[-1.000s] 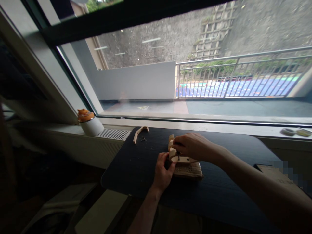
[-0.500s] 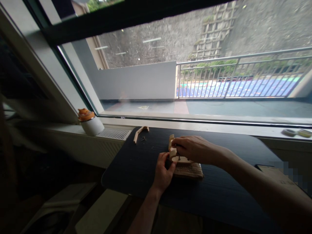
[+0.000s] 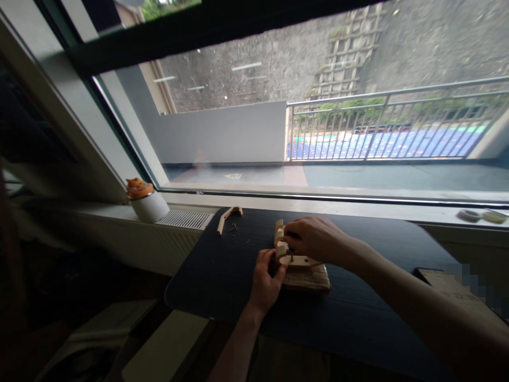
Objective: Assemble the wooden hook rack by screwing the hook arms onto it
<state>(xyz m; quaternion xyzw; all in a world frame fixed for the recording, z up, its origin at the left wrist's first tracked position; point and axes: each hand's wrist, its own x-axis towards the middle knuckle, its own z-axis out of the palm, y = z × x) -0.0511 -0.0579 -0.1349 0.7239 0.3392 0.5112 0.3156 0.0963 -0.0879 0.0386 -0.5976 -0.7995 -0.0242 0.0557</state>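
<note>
The left hand (image 3: 267, 278) closes thumb and fingers on the left end of a pale, curved wooden piece (image 3: 301, 261), set over a rough brown wooden block (image 3: 308, 279) on the black table (image 3: 350, 313). The right hand (image 3: 318, 237) bunches its fingers above — what they pinch cannot be told. The piece looks light and stiff, best held by its thick end. Beyond lies a separate pale wooden hook (image 3: 228, 216).

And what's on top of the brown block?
Pale, curved wood sits on the block, the left hand at its left end. The right hand covers part of it, so what's under that hand is hidden.
</note>
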